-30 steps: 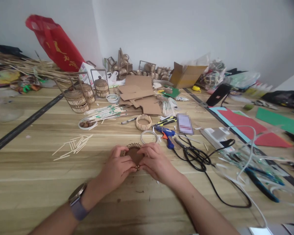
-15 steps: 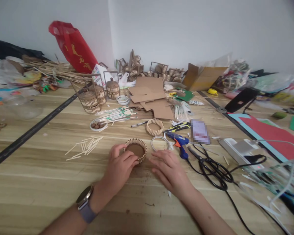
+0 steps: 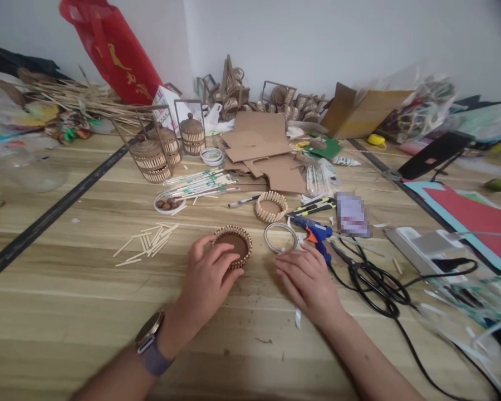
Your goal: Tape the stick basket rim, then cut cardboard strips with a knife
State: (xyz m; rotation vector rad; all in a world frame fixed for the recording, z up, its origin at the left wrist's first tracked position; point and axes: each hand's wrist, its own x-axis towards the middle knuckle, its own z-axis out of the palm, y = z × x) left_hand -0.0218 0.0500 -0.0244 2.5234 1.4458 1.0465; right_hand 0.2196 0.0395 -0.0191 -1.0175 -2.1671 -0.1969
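A small round basket base [image 3: 244, 245] of short sticks set around a brown cardboard disc sits on the table. My left hand [image 3: 212, 270] is over its near left edge, with fingers apart and the thumb just in front of the rim; whether a fingertip touches it I cannot tell. My right hand [image 3: 309, 281] lies low over the table, fingers stretched out and holding nothing. Just beyond those fingertips lies a pale ring [image 3: 267, 238]. A second stick basket base [image 3: 256, 209] stands behind the ring. To the right rests a blue glue gun [image 3: 317, 229] with an orange trigger.
Loose short sticks [image 3: 150, 245] lie at left, near a white dish [image 3: 156, 207] of brown beads. Cardboard sheets [image 3: 256, 133] and finished lidded baskets [image 3: 193, 136] stand farther back. Scissors, a coiled black cord [image 3: 369, 298] and a power strip [image 3: 404, 245] occupy the right side.
My left fingers have loosened and spread from the basket base's rim. My right hand has shifted right, away from the base. The view has tilted down and moved slightly.
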